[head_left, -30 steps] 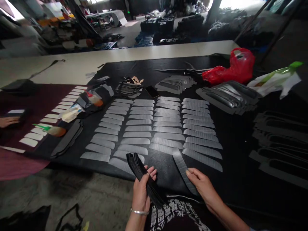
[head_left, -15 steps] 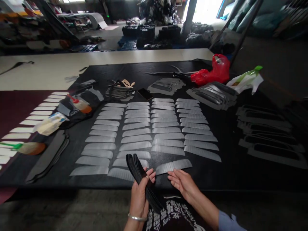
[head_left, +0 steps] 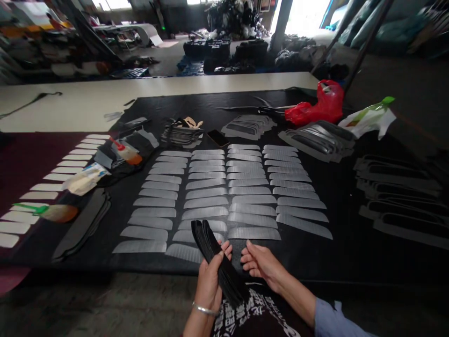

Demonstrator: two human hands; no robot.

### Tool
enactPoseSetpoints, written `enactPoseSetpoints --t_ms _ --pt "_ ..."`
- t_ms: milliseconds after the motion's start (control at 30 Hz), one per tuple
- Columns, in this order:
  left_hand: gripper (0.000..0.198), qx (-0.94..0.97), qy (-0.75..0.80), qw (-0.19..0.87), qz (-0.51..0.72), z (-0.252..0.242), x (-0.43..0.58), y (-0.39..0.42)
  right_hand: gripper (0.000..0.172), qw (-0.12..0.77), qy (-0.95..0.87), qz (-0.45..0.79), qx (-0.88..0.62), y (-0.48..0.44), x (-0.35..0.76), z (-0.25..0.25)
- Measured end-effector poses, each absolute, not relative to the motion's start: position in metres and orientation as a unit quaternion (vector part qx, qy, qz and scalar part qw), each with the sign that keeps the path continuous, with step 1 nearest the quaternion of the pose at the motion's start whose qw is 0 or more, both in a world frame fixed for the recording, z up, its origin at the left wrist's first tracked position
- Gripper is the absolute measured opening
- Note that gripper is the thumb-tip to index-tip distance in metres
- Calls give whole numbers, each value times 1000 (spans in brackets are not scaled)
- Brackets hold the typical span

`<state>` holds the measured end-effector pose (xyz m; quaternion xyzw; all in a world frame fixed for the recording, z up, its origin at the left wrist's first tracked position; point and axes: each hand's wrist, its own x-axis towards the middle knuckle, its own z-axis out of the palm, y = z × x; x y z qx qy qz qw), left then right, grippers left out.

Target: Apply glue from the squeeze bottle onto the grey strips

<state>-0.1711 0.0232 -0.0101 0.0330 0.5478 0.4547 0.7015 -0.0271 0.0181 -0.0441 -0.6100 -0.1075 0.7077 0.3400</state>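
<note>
Many gray strips (head_left: 249, 191), red bag (head_left: 330, 100) — left hand (head_left: 210, 277) clutching black strips (head_left: 231, 280), right hand (head_left: 264, 263) half-curled

The bench (head_left: 336, 187) is covered in black, with maroon at its left end and a pale top shown along its far side. Grey floor (head_left: 122, 299) is seen in front of the bench and beyond it. Far behind the bench, a dark wall (head_left: 175, 16) is broken by windows (head_left: 112, 3); beyond its right half, daylight is admitted through a bright opening (head_left: 300, 18). A pillar (head_left: 282, 28) and slanted poles (head_left: 367, 47) are seen behind that same half. Dark bundles (head_left: 206, 48) are stacked behind the bench's middle, and sacks (head_left: 396, 28) are piled beyond its right end. The room is dimly lit.
</note>
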Motion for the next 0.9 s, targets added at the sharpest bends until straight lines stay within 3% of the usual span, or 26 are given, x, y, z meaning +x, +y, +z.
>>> enactPoseSetpoints --t_ms 233,567,900 --pt "44 45 515 744 424 -7 -155 30 29 376 -304 677 -554 14 -42 -27" --pt "48 57 531 748 394 -5 -133 26 32 379 -362 612 -593 6 -13 -28" --pt "49 96 536 749 378 -13 -96 22 32 327 -446 523 -648 -2 19 -28"
